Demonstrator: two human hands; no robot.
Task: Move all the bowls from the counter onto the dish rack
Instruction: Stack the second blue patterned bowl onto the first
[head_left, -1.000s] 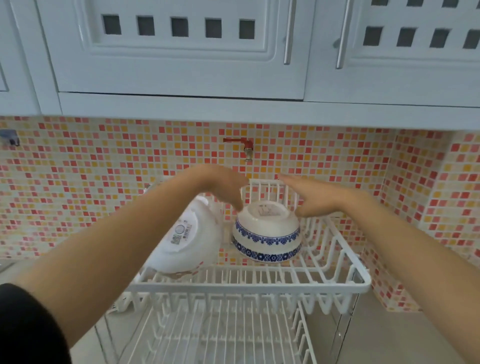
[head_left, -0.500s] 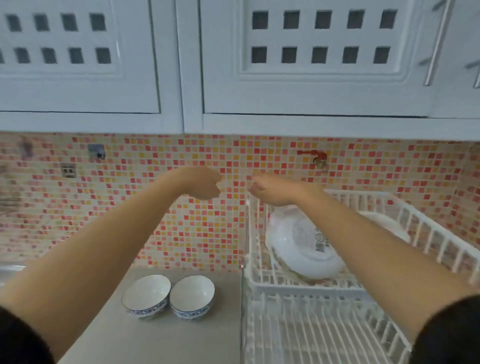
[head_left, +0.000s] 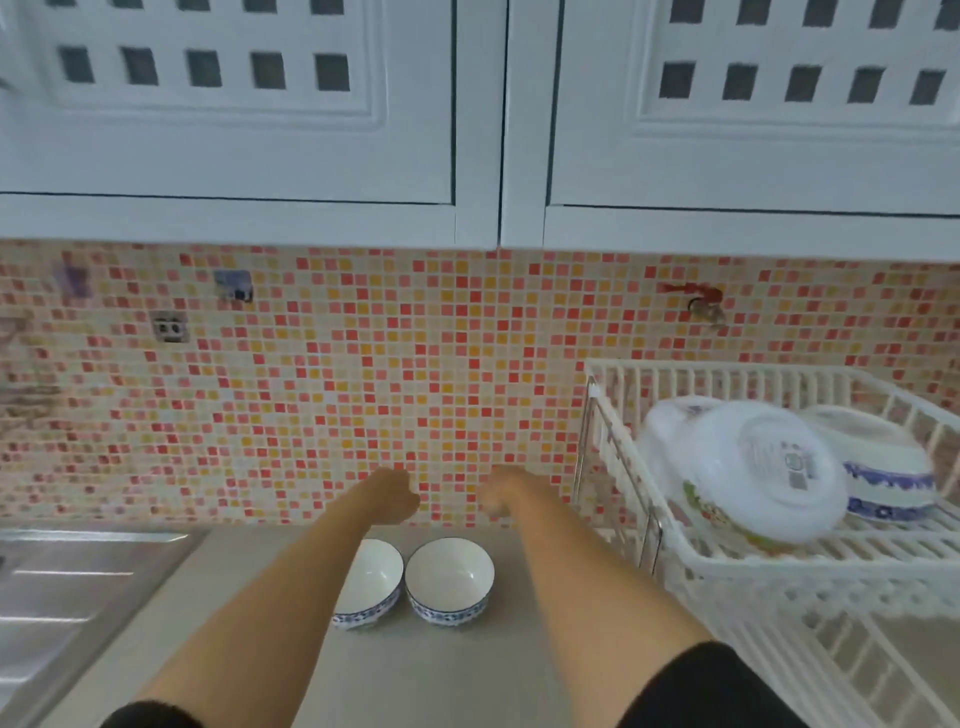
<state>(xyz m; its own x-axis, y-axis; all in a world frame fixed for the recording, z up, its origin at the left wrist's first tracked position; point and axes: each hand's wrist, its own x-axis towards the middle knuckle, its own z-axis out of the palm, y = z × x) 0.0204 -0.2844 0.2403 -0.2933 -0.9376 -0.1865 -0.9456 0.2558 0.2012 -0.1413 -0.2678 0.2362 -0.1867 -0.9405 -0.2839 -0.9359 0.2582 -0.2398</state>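
Now lower, above two counter bowls (head_left: 449, 581) | left hand (head_left: 397, 494), right hand (head_left: 496, 496) empty, curled | rack (head_left: 779, 564) further right

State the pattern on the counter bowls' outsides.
Head view: blue patterned band on white, on both counter bowls.

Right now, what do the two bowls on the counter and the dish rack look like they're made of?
The left bowl and right bowl look like glazed ceramic: glossy white insides with bright highlights, thin dark rims, and blue patterned bands outside. The dish rack appears to be white plastic or plastic-coated wire, with smooth, matte white bars and a shiny metal upright at its corner. The counter looks like matte grey stone or laminate.
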